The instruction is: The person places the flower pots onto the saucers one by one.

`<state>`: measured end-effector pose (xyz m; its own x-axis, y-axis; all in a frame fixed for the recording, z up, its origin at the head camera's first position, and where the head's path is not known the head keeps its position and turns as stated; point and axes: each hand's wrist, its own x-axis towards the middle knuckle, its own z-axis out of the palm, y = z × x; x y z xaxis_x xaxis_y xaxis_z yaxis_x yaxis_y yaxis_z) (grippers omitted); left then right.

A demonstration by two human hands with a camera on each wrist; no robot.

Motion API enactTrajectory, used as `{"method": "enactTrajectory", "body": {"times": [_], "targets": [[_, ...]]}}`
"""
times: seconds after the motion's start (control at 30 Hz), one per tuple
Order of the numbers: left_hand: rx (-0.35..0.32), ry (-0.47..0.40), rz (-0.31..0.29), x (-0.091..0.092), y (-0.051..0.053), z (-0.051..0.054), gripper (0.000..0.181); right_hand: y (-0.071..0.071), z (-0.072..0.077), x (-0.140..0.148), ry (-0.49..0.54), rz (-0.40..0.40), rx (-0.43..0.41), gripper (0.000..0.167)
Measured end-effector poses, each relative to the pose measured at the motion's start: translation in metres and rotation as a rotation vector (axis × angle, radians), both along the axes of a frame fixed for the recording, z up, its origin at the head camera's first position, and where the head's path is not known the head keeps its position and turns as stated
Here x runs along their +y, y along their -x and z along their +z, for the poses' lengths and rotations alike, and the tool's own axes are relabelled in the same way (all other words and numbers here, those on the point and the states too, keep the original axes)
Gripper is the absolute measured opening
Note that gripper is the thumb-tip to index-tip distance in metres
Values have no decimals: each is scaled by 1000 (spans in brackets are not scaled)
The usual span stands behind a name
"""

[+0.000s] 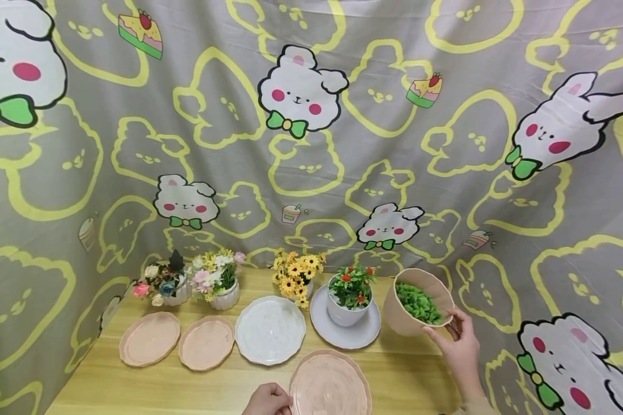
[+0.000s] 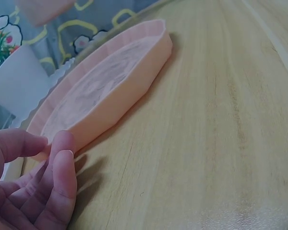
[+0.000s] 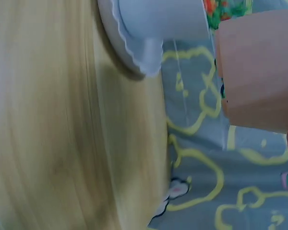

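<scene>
At the right of the head view, my right hand [image 1: 461,349] pinches the rim of a pink flowerpot [image 1: 394,317] with leafy green foliage [image 1: 419,302] inside. The pot tilts toward me; the right wrist view shows the pink pot [image 3: 259,72] raised off the table, with only a bit of the hand at the edge. My left hand [image 1: 269,399] pinches the left edge of a large pink saucer [image 1: 331,383] near the table's front. In the left wrist view, thumb and forefinger hold the raised rim of that saucer [image 2: 134,86], which rests on the wood.
Behind are a white pot [image 1: 346,316] of red flowers on a white saucer [image 1: 319,328], a bare white saucer [image 1: 270,331], and two smaller pink saucers [image 1: 149,339]. Yellow flowers [image 1: 296,271] and two more potted bouquets [image 1: 225,297] line the back. Patterned cloth [image 1: 228,173] surrounds the table.
</scene>
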<state>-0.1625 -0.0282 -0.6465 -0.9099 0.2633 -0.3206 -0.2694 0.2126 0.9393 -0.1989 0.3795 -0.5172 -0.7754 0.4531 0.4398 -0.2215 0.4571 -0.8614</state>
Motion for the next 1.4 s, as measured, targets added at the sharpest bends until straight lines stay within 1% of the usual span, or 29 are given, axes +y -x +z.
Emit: {"method": "enactTrajectory", "body": {"times": [0.07,0.17,0.23,0.33,0.43,0.5,0.73,0.8,0.87,0.97,1.03,1.13,1.2,1.4], "targets": [[-6,-13,1,0,-1,0,9,-6,4,-8,-23,48,38,70],[-27,-12,3,0,0,3,10,-12,8,-21,-42,150,105,72],[-49,-10,8,0,0,6,11,-16,8,-32,-37,227,147,73],[-75,-11,12,1,0,8,11,-24,5,-46,-51,334,184,74],[-80,-13,12,2,-1,7,12,-31,-3,-59,-86,432,213,76],[-81,-13,11,2,-1,7,12,-36,-12,-68,-108,481,209,77],[-67,-27,11,1,-2,6,13,-51,-50,-94,-131,590,144,75],[-62,-34,11,1,-2,5,13,-56,-59,-100,-140,604,141,75],[-56,-41,9,1,-2,4,13,-59,-69,-106,-142,602,139,75],[-49,-45,8,0,-2,3,14,-64,-80,-113,-143,577,126,75],[-49,-42,8,0,-2,2,14,-67,-87,-115,-138,559,95,75],[-52,-38,8,1,-2,3,14,-69,-93,-118,-142,535,45,76],[-53,-39,8,0,-2,4,14,-70,-96,-119,-152,524,29,76],[-70,-45,8,-1,-3,9,14,-69,-100,-121,-168,516,41,78]]}}
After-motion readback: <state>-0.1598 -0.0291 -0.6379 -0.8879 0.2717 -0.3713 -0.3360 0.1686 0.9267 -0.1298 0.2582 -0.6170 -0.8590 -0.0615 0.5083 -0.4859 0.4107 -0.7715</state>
